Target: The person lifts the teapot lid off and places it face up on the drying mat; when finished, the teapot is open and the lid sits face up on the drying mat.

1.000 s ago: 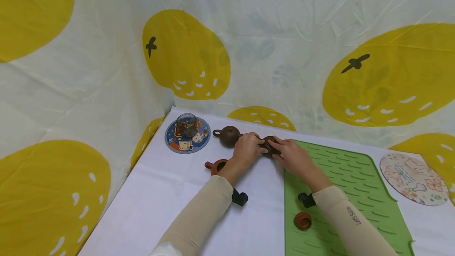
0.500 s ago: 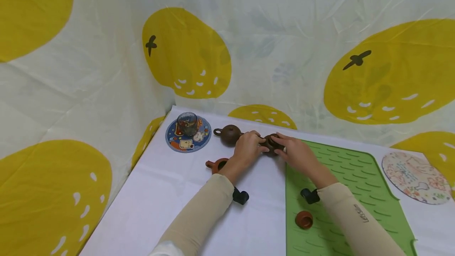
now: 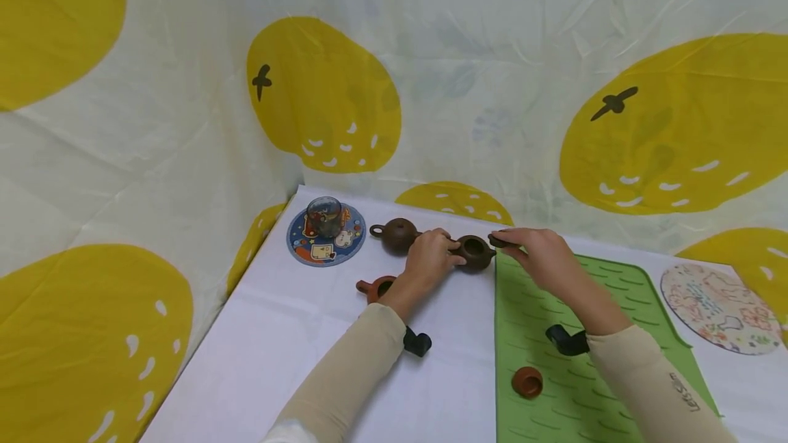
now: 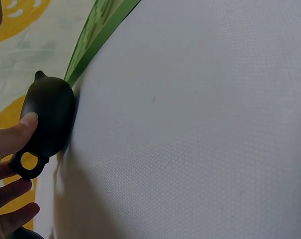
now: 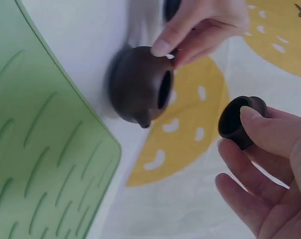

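A small dark brown teapot (image 3: 477, 264) with its mouth uncovered stands on the white cloth, beside the green mat's edge. My left hand (image 3: 429, 260) holds it at the handle side, thumb on the body (image 4: 50, 117) and the other fingers around the loop handle (image 4: 28, 167). My right hand (image 3: 548, 262) pinches the teapot's dark lid (image 5: 242, 122) between thumb and fingers, up off the pot and to its right. In the right wrist view the lid's hollow underside shows. The spout (image 5: 144, 118) points away from my left hand.
Another brown teapot (image 3: 397, 241) stands left of my left hand. A reddish teapot (image 3: 372, 288) is partly hidden by my left wrist. A reddish lid (image 3: 527, 383) lies on the green mat (image 3: 523, 333). A glass (image 3: 324, 217) stands on a blue coaster (image 3: 298, 250); a round pale mat (image 3: 717, 310) lies right.
My right hand has lifted the lid off the teapot and moved right with it, uncovering the mouth. My left hand has stayed on the teapot.
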Demonstrator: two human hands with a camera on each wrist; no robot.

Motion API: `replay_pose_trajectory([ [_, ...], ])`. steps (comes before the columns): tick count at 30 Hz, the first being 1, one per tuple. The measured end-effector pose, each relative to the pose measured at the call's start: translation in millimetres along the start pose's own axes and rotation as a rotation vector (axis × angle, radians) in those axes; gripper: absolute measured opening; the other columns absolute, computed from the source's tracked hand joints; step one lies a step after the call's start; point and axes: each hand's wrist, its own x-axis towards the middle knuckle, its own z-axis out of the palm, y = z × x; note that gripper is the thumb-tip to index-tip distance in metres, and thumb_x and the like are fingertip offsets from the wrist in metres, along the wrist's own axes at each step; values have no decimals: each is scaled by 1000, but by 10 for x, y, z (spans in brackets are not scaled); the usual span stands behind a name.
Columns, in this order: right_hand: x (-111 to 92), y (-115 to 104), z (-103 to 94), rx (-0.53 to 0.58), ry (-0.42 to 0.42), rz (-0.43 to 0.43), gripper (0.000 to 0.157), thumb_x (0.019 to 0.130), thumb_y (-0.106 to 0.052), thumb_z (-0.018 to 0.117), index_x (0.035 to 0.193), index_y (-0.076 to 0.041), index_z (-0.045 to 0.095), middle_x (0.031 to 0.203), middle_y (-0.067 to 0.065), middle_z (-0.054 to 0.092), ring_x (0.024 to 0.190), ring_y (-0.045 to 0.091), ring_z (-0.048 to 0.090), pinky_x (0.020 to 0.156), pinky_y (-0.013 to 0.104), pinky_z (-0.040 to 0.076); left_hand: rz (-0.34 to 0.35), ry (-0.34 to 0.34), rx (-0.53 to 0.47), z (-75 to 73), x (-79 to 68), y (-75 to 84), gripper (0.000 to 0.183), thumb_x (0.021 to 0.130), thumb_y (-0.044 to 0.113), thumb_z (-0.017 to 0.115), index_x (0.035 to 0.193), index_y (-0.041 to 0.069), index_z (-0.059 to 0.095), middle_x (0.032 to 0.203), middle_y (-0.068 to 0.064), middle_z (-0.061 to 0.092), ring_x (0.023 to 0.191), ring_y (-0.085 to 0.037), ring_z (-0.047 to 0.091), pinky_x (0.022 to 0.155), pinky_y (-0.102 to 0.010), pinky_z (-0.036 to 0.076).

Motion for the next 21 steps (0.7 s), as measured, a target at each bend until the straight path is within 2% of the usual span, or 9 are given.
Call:
replay_pose_trajectory([
  [5,-144,18,-121,13,-42,27,33,95,-6,69,127,-5,72,114,19,77,85,28,75,70,43,59,-8,-1,-13,-9,-17,12,43,80,42,85,118,24,78,120,3,75,110,-17,70,92,-32,59],
  [9,-265,34,-163,12,-92,49,29,96,-10,68,125,-5,72,107,15,79,73,15,68,65,35,54,7,-2,1,-10,-25,10,43,80,42,85,118,24,78,120,2,75,109,-17,70,92,-32,59],
  [12,-349,37,-163,17,-114,55,23,96,-12,69,118,-8,73,102,8,79,73,12,66,65,33,53,15,-2,9,-8,-24,4,43,80,43,84,118,24,78,120,2,75,109,-17,70,92,-31,59],
  [15,-414,30,-143,30,-126,61,17,96,-13,70,112,-10,73,99,3,78,78,15,69,67,35,56,10,2,8,-13,-20,0,43,80,44,84,118,25,78,120,3,75,108,-17,70,91,-31,59],
  [21,-547,41,-60,51,-166,63,17,94,-14,71,110,-12,76,99,0,79,81,15,72,68,32,57,8,0,-3,-20,-17,7,43,80,43,84,118,25,77,120,2,75,107,-17,70,90,-31,60],
])
